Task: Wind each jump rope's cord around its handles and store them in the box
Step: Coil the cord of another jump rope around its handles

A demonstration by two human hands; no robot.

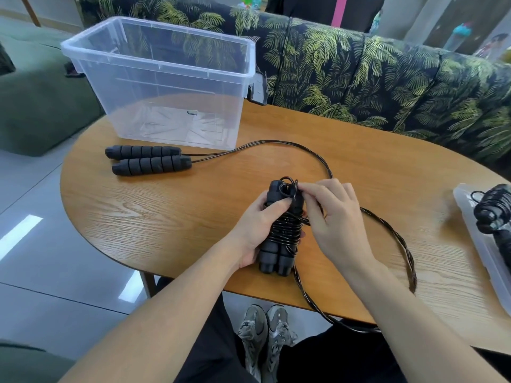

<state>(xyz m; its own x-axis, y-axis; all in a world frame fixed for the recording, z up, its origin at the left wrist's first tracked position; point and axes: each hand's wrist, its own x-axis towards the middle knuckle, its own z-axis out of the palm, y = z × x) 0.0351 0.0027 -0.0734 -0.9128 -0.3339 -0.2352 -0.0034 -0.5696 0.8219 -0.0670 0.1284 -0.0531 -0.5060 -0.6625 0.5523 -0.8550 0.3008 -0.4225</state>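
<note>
Left hand (255, 225) grips wound handles (279, 230) at table (166, 217) centre, keeping the pair steady, prob. so coils stay tight. Right hand (329, 214) pinches cord end at top, seemingly tucking it in. 2nd rope (148, 160) lies unwound, far left, near box (160, 78), w/ nothing visible inside.

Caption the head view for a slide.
Left hand grips black cord-wound handles; right hand tucks the cord end; clear plastic box waits.

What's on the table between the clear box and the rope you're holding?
In the head view, a second jump rope lies there, its two handles side by side in front of the box, its cord unwound. The rest is bare table.
</note>
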